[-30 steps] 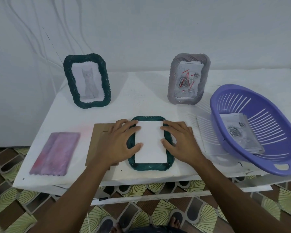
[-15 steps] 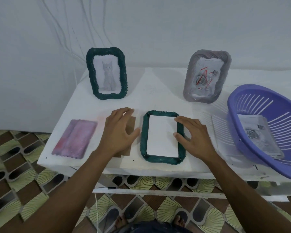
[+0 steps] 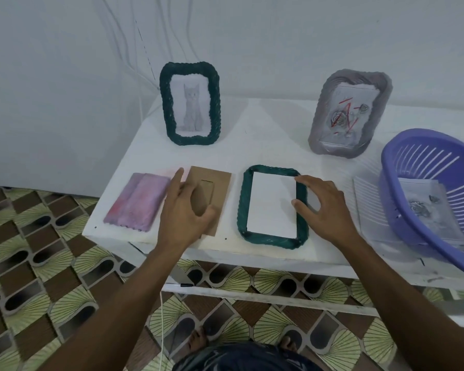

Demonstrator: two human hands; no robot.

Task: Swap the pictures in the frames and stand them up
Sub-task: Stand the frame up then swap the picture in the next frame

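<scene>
Head view: my left hand [image 3: 184, 210] lies flat, fingers spread and loose, on the cardboard backing [image 3: 220, 183] at the near left of the desk [image 3: 265, 148], ready to lift it, I judge. My right hand [image 3: 324, 210], fingers also relaxed and apart, steadies the right rim of the green frame [image 3: 243, 207], which lies face down just right of the backing with the white-backed picture [image 3: 272, 207] seated inside, so the sheet cannot slip before I close it up

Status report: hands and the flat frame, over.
Left hand open on backing board. Right hand open, touching flat green frame; white sheet inside, back uncovered. Nothing between board and frame.
</scene>
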